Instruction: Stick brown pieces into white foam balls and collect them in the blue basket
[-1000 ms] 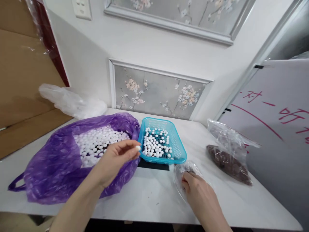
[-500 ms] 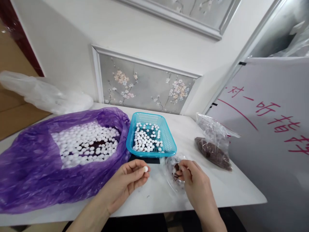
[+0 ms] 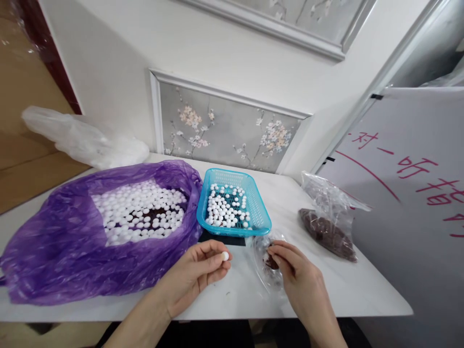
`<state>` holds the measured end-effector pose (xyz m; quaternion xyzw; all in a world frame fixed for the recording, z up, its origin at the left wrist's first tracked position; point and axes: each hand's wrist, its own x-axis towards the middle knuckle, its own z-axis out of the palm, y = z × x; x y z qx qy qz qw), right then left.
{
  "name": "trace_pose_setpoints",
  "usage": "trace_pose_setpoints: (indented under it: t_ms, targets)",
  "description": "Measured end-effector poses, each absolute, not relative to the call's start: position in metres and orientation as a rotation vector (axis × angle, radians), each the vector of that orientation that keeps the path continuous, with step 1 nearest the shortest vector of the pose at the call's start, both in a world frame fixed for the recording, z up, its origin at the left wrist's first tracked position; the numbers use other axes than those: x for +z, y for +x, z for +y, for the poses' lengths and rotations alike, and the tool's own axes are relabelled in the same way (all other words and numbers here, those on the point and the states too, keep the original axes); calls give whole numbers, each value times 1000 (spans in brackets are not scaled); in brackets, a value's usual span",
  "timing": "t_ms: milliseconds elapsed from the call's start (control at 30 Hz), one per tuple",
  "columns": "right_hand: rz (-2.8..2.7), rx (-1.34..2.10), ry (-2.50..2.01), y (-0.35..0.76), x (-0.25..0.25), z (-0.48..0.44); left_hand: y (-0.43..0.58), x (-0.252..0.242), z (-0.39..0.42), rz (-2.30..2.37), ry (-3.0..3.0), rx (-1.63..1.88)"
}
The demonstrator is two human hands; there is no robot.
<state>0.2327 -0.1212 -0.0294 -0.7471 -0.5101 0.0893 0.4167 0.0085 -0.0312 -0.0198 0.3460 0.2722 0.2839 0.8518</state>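
Note:
Between the thumb and fingers of my left hand (image 3: 201, 270) is a small white ball (image 3: 225, 256). My right hand (image 3: 302, 275) is pinched over a small clear plastic bag (image 3: 266, 278) with dark brown bits (image 3: 271, 262) in it; what its fingertips hold, if anything, is too small to make out. Just beyond my hands stands a blue plastic basket (image 3: 261, 212), with many white balls (image 3: 221, 210) in it. On the left, a purple plastic bag (image 3: 72, 256) lies wide open around a heap of white balls (image 3: 134, 203) and some dark brown matter.
A clear bag of brown material (image 3: 326, 234) sits at the right of the white table (image 3: 377, 299). Behind the purple bag lies a crumpled translucent bag (image 3: 90, 145). A whiteboard (image 3: 406, 232) with red writing stands at the right, and a wall closes off the back.
The whole view has shifted slightly, so things appear further right. My left hand still pinches the ball. My right fingertips have moved slightly over the small bag.

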Motion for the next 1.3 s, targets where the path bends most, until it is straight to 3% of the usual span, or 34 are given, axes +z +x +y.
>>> trace_pose_setpoints:
  t_ms: [467,567,833,1300]
  targets:
    - [-1229,68,-1838,223,-24,-127,8,-24,-31,559,669,624]
    - [-1216,172,-1762,214,-20,-127,7,-25,-32,556,665,621]
    - [-969,830,-1264,150,-2,-120,6,-24,-33,497,687,623]
    - [-1051,738,-1301,141,-11,-116,8,-24,-34,448,717,654]
